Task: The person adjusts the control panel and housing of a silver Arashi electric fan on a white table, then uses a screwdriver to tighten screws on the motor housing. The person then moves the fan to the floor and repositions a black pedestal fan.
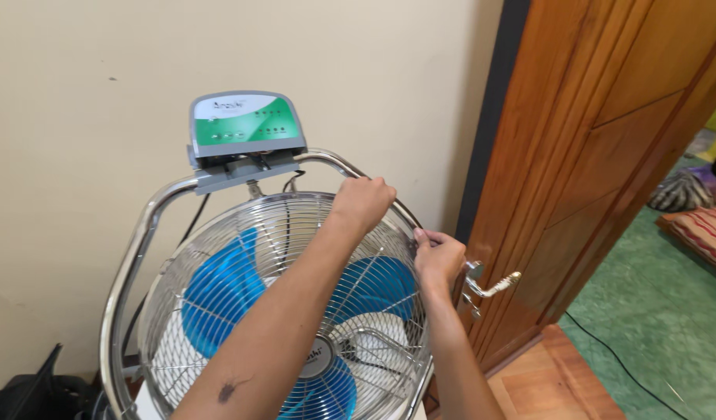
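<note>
A floor fan stands against the wall, with a round chrome wire grille (241, 249) over blue blades (218, 292). A chrome tube frame (132, 257) arches around it and carries a grey control panel (245, 120) with a green and white face. My left hand (363, 204) is closed over the top right of the grille rim, close under the tube frame. My right hand (440, 257) grips the grille's right edge a little lower, fingers curled round the rim.
A wooden door (607, 155) stands open right beside the fan, its metal lever handle (494, 286) just behind my right hand. A black bag (31, 393) lies at the bottom left. Beyond the door, a green floor (653, 311) has a black cable (614, 358) and a patterned cushion (704, 229).
</note>
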